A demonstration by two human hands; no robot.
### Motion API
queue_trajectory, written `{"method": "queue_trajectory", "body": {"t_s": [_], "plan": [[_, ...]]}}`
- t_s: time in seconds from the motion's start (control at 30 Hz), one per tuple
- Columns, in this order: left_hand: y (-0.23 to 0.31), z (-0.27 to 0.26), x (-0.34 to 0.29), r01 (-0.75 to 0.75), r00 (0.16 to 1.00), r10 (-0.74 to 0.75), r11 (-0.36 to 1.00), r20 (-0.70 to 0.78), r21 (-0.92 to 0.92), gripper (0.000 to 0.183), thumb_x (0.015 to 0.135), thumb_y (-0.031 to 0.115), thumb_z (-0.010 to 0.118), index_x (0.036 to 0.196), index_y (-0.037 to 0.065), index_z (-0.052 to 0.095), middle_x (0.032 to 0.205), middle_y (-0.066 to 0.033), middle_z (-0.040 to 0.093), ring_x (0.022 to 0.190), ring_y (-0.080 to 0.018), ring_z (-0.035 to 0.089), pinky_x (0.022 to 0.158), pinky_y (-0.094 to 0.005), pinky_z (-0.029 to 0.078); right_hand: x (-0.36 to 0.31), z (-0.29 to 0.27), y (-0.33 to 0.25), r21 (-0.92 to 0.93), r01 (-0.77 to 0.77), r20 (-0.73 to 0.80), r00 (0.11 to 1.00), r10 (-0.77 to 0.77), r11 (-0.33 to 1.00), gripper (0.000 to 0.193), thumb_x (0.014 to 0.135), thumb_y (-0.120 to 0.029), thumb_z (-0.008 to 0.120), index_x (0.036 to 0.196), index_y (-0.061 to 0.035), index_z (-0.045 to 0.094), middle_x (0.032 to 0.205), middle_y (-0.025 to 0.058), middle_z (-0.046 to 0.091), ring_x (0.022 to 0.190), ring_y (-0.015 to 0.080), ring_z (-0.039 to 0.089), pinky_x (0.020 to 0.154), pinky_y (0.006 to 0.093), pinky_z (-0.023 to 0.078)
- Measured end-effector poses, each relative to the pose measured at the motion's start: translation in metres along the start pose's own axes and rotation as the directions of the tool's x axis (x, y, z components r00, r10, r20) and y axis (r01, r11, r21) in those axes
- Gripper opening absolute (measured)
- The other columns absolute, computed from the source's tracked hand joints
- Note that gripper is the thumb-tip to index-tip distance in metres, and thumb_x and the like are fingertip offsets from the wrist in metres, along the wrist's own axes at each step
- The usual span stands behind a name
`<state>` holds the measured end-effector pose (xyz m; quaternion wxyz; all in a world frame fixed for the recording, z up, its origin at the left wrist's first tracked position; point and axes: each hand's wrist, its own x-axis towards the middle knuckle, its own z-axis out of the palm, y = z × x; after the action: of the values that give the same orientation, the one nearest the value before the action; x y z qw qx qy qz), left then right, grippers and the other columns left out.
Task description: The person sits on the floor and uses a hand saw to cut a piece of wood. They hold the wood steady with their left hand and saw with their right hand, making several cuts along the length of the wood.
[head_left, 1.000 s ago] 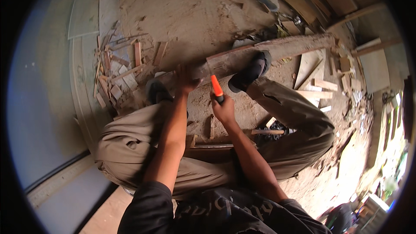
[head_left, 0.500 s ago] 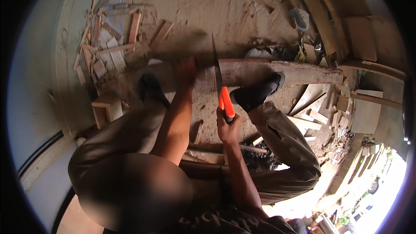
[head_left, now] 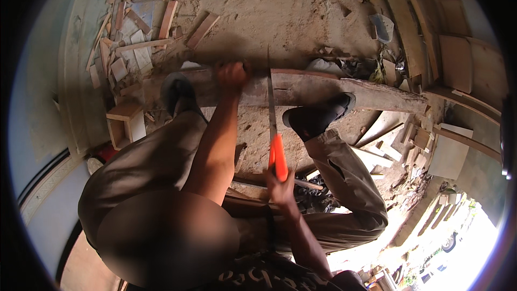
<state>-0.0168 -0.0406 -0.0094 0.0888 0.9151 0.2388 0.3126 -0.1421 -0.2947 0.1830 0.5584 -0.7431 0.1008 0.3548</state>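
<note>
My right hand (head_left: 280, 189) is wrapped round the orange and black handle of a handsaw (head_left: 277, 159). The saw's narrow blade points away from me and crosses a long wooden beam (head_left: 301, 90) near its middle. Left of the blade, my left hand (head_left: 233, 75) is closed over the beam's far edge, with its fingertips partly hidden. The beam lies crosswise in front of me. My dark shoes rest on it, the left shoe (head_left: 180, 92) beside my left hand and the right shoe (head_left: 320, 116) to the right of the blade.
Wood offcuts (head_left: 137, 43) lie scattered at the far left, and more scraps (head_left: 385, 148) lie at the right. A small wooden box (head_left: 125, 124) stands by my left leg. Boards (head_left: 455, 64) line the right side. Sandy ground (head_left: 242, 5) stretches beyond the beam.
My right hand has drawn the saw back toward me, so its handle sits lower and less blade reaches beyond the beam. My left hand stays at the beam.
</note>
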Motion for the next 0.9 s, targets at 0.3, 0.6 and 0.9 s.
{"method": "queue_trajectory", "body": {"t_s": [0.3,0.6,0.9], "plan": [[0.014,-0.002,0.010,-0.033,0.999,0.034,0.998,-0.008,0.061,0.020,0.078,0.025,0.060,0.064,0.012,0.062,0.066,-0.0079,0.062,0.065,-0.0247,0.062,0.071,-0.0423,0.047,-0.055,-0.004,-0.015,-0.049,0.024,-0.114,0.993,-0.030,0.999,0.020,0.078,-0.006,0.063,0.065,-0.0043,0.048,0.054,-0.0011,0.044,0.050,0.0084,0.040,0.046,0.0287,0.034],[0.003,0.003,0.004,-0.067,0.996,0.070,0.996,-0.046,0.060,0.025,0.079,0.028,0.061,0.059,0.013,0.062,0.059,-0.0072,0.059,0.066,-0.0246,0.063,0.071,-0.0430,0.047,-0.020,-0.001,-0.007,-0.017,-0.084,-0.066,0.994,0.083,0.996,0.022,0.081,-0.001,0.059,0.096,0.0017,0.043,0.085,0.0054,0.049,0.072,0.0079,0.047,0.062,0.0267,0.040],[0.010,-0.007,0.005,-0.025,0.934,-0.016,0.994,0.358,0.110,0.038,0.086,0.039,0.051,0.100,0.006,0.065,0.093,-0.0139,0.067,0.080,-0.0288,0.065,0.083,-0.0467,0.046,0.037,0.016,-0.026,0.126,-0.066,-0.095,0.992,0.078,0.990,0.014,0.082,-0.005,0.061,0.073,-0.0025,0.051,0.064,-0.0013,0.051,0.058,0.0063,0.047,0.050,0.0269,0.037]]}}
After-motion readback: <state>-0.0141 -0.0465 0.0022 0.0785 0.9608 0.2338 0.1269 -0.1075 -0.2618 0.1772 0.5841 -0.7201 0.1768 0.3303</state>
